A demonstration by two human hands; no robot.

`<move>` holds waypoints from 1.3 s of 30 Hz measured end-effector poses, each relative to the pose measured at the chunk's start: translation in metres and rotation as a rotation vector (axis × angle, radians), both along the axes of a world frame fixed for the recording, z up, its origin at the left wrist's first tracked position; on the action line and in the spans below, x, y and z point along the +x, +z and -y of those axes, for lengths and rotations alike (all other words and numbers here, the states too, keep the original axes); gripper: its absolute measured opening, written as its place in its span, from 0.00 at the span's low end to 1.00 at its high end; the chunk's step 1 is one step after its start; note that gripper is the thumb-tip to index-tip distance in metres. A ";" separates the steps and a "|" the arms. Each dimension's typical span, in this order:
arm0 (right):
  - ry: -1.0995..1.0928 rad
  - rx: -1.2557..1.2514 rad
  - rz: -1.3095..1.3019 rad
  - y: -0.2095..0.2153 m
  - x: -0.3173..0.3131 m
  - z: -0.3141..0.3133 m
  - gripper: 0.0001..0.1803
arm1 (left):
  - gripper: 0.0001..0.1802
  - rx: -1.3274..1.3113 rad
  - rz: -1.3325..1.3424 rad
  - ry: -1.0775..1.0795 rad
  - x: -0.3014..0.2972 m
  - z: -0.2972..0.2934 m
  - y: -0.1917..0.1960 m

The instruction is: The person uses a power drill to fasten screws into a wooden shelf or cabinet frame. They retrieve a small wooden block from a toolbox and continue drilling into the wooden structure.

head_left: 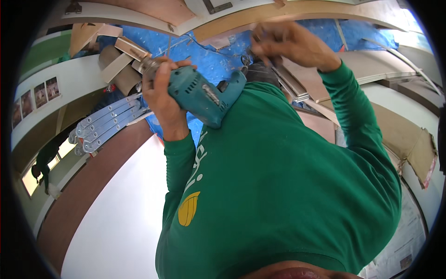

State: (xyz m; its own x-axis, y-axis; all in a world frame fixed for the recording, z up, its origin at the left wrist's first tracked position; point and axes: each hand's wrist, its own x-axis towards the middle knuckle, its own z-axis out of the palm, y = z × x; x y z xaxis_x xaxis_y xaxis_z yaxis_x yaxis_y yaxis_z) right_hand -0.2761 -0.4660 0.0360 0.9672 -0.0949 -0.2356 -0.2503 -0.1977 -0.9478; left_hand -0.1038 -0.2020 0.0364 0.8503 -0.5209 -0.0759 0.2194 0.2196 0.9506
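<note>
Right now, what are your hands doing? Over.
Left hand gripping teal power drill, fingers wrapped round it. Right hand raised beyond the drill, blurred, contents unclear. Metal hinges stacked to the left.

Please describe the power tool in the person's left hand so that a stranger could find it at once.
Start at the big green shirt that fills the middle of the picture. Follow its left sleeve up to the left hand, which grips a drill. It is the only teal, pistol-shaped thing here, set against the blue sheet behind it.
</note>
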 end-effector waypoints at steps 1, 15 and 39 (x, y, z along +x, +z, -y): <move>0.054 0.044 -0.145 -0.033 -0.018 0.004 0.20 | 0.13 -0.057 -0.051 0.032 0.004 -0.008 -0.007; -0.124 1.324 0.291 -0.174 0.086 -0.098 0.15 | 0.43 -0.235 -0.747 -0.271 0.017 -0.026 -0.088; -0.143 -0.688 0.539 -0.025 0.090 -0.103 0.15 | 0.41 -0.350 -0.559 -0.403 0.032 -0.031 -0.061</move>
State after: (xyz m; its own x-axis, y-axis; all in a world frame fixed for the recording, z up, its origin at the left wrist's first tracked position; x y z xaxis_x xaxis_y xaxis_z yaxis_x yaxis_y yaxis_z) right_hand -0.1858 -0.3634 0.0111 0.8983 -0.1763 0.4024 0.1299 -0.7685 -0.6266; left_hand -0.0722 -0.1715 -0.0247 0.4736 -0.8547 -0.2126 0.7732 0.2880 0.5650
